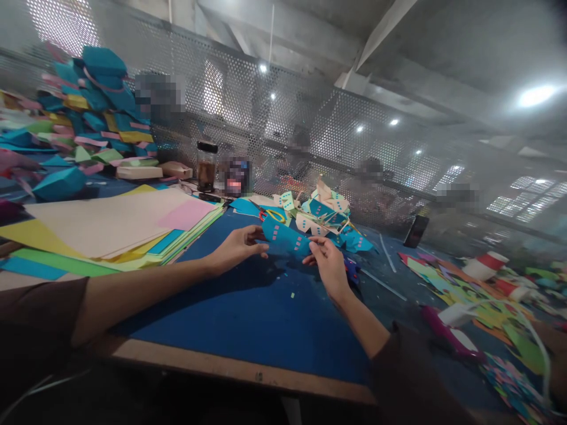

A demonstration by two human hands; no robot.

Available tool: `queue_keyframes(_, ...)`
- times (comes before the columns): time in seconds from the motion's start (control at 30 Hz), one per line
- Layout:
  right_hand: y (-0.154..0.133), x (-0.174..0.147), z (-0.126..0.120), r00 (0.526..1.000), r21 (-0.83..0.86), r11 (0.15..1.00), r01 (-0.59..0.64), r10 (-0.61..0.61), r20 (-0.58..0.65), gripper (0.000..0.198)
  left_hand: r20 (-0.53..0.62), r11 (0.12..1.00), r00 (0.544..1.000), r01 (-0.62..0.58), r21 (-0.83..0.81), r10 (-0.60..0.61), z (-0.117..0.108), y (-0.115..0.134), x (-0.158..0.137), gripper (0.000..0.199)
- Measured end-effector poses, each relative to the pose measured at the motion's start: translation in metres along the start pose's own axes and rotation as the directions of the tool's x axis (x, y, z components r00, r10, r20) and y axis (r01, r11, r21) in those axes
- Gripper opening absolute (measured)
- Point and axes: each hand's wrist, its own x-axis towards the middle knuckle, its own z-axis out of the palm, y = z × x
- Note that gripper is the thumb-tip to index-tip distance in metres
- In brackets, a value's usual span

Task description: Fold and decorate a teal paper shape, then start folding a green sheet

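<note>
I get a blue-topped table (248,319) with a wooden front edge (221,359), grey perforated screen (248,112) behind, bright windows (522,196) left and right, grey ceiling (469,53), lit lamps (537,95), brightest upper right.

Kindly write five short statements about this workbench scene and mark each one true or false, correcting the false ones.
1. The right hand pinches one end of a blue paper piece. True.
2. The blue paper piece is plain. False: it bears small pink marks.
3. The left hand is near the other end of the blue paper piece. True.
4. The stack of sheets lies to the right of both hands. False: it lies to their left.
5. The jar has a dark lid. True.
</note>
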Motion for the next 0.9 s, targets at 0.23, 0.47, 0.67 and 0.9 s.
queue_keyframes(0.23, -0.002, -0.002, 0.003, 1.000, 0.022, 1.000, 0.002, -0.002, 0.003, 0.038, 0.031, 0.999, 0.999, -0.011, 0.050, 0.010, 0.002, -0.006, -0.001, 0.027)
queue_keyframes(0.47, 0.001, 0.001, -0.001, 0.998, 0.014, 1.000, -0.002, 0.003, -0.056, 0.037, -0.096, 0.982, 0.995, -0.012, 0.191, 0.031, -0.004, -0.007, -0.001, 0.022)
queue_keyframes(0.67, 0.001, 0.002, -0.002, 0.998, 0.007, 1.000, 0.002, -0.001, -0.059, 0.036, -0.119, 0.923, 0.981, -0.096, 0.372, 0.150, -0.006, -0.006, -0.001, 0.022)
queue_keyframes(0.9, 0.000, 0.001, -0.002, 0.999, -0.015, 1.000, 0.017, -0.018, -0.050, 0.035, -0.120, 0.873, 0.969, -0.137, 0.468, 0.216, -0.008, -0.009, -0.002, 0.023)
